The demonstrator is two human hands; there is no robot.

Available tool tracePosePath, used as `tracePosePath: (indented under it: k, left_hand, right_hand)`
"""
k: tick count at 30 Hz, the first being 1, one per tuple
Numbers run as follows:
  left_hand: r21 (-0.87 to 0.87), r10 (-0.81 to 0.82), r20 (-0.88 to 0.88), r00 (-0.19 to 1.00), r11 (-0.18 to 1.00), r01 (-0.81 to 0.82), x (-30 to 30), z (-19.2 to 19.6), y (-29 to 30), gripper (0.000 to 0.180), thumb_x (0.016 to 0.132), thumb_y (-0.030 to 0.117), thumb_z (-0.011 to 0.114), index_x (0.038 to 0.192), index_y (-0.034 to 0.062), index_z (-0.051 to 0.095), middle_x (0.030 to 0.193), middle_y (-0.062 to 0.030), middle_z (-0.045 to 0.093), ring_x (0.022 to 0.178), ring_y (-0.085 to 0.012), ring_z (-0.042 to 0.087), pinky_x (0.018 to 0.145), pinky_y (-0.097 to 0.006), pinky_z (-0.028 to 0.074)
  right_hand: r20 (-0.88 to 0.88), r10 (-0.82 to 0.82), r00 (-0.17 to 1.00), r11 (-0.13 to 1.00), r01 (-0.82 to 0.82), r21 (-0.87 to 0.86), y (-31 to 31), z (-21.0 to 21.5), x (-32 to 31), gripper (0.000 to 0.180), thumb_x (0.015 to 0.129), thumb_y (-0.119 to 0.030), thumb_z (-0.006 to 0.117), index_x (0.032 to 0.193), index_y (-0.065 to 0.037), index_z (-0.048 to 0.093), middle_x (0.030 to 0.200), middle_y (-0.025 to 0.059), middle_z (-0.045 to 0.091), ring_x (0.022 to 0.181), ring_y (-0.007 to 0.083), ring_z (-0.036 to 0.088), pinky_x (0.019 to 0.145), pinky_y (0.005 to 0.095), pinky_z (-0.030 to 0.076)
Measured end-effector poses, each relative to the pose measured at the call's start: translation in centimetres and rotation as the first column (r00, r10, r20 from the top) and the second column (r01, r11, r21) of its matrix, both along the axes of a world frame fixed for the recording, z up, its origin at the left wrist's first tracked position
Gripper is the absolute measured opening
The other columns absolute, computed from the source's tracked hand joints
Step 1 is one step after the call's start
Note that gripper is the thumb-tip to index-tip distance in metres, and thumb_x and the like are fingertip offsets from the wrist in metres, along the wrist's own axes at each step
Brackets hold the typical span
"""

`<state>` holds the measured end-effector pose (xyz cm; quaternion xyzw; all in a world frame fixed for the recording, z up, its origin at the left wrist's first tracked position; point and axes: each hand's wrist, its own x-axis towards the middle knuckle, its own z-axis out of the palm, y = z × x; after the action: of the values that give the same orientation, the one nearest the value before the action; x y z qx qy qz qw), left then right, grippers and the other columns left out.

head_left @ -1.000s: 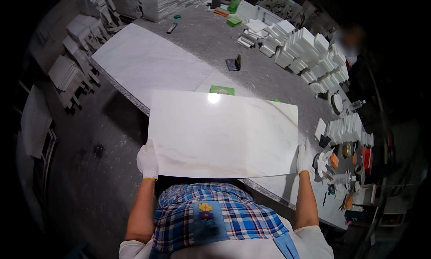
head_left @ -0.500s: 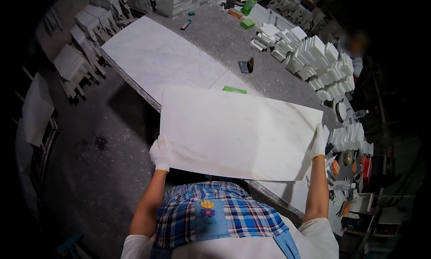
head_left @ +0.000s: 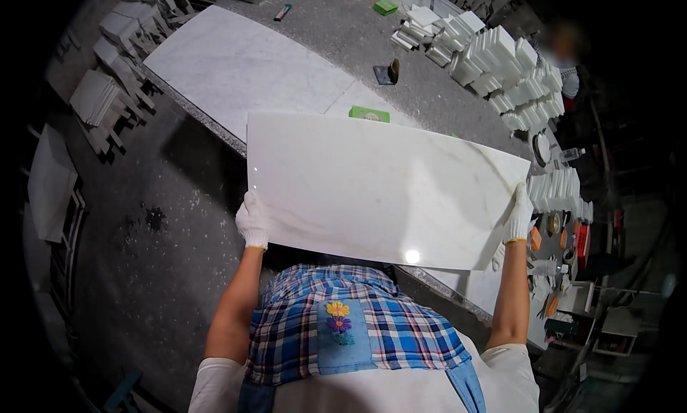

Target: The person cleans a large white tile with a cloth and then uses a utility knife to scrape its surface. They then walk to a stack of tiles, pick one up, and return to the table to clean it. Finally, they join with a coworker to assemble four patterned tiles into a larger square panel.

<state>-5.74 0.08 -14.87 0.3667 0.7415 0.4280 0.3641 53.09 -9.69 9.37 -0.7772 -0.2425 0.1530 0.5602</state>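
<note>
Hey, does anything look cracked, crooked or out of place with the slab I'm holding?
Nothing stands out. The white slab looks whole, with no visible cracks or chips, held at its two short ends by the left hand and right hand above the grey workbench. It tilts slightly in the grip.

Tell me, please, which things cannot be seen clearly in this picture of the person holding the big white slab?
Head view:
- Table surface near the person: hidden behind the white slab.
- Left hand and right hand: fingers behind the slab edges, grip unseen.
- Green box: lower part covered by the slab.
- Small items at right: too small.
</note>
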Motion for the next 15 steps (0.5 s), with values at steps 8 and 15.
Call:
tracePosePath:
  k: [8,15]
  left_hand:
    - [-0.025,0.04,-0.101,0.994,0.999,-0.043,0.9,-0.7,0.5,0.064,0.103,0.052,0.035,0.106,-0.0009,0.071,0.099,-0.0244,0.071,0.094,-0.0408,0.068,0.083,-0.047,0.05]
    - [-0.164,-0.002,-0.185,0.983,0.986,-0.029,0.4,0.2,0.9,0.07,0.101,0.057,0.03,0.107,0.0003,0.071,0.103,-0.0255,0.07,0.102,-0.044,0.066,0.089,-0.049,0.049]
  right_hand:
    - [0.064,-0.106,0.992,0.987,0.097,0.127,-2.2,-1.2,-0.1,0.054,0.095,-0.043,0.068,0.117,0.005,0.067,0.109,0.006,0.069,0.089,0.0164,0.062,0.08,0.0306,0.05]
    - [0.049,-0.092,0.995,0.977,0.081,0.195,-3.4,-0.7,-2.0,0.053,0.099,-0.038,0.063,0.13,0.005,0.06,0.123,0.0072,0.065,0.106,0.0159,0.06,0.094,0.0284,0.047]
